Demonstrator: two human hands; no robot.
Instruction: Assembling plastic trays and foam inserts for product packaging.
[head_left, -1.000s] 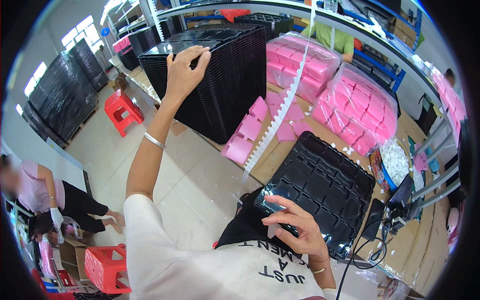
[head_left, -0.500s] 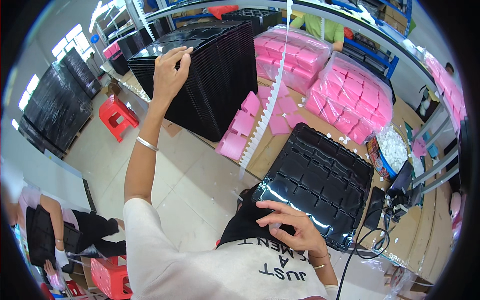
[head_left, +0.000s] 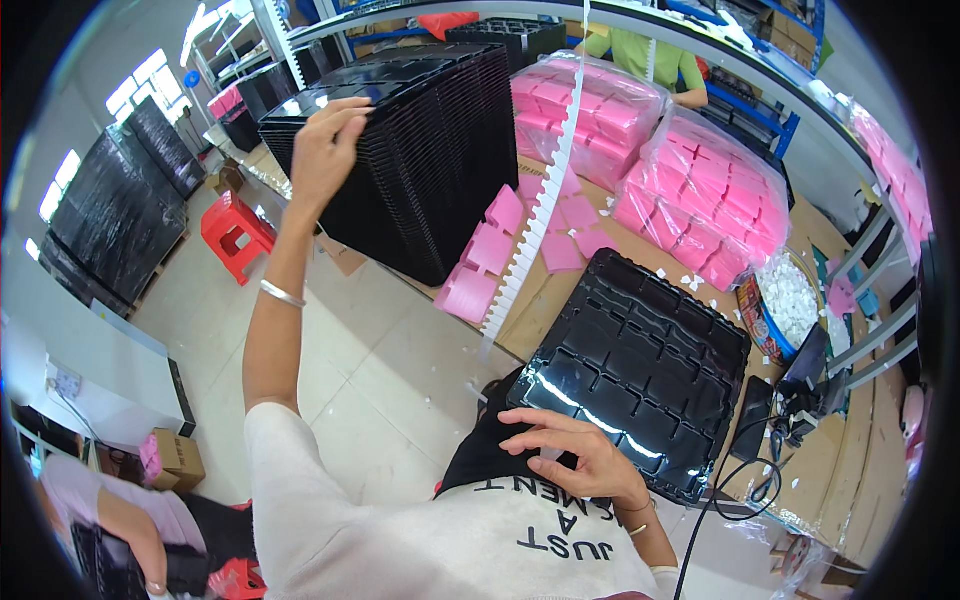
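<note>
Head view: tall stack of black moulded trays point(head_left: 440, 180) on the bench at the person's L side; L hand point(head_left: 335, 145) is up at its top near edge, fingers bent, tips close tog. by the rim; contact or actual pinch can't tell from where I stand. R hand point(head_left: 575, 455) is over the near edge of the glossy black tray point(head_left: 640, 370), which lies flat on the cardboard-covered bench point(head_left: 840, 470); index & middle fingers apart, loosely curled, pale bit by the thumb, can't tell if gripped. Handling (est.): trays look thin-walled plastic, so prob. light singly, fairly stiff along the ribs but apt to flex across the wide span. Shiny face = likely slippery, esp. w/ bare fingertips; corners & thin rim could crease if pulled hard. Best hold: rim at two opposite edges, thumbs on top, fingers under; avoid one-corner lifts. Stack as a whole prob. heavy; nested layers may cling, so work a fingertip under the top rim first. Pink foam pieces point(head_left: 475, 260) between stack & flat tray look soft, v. light, easily dented; flat sides are the sensible hold.
</note>
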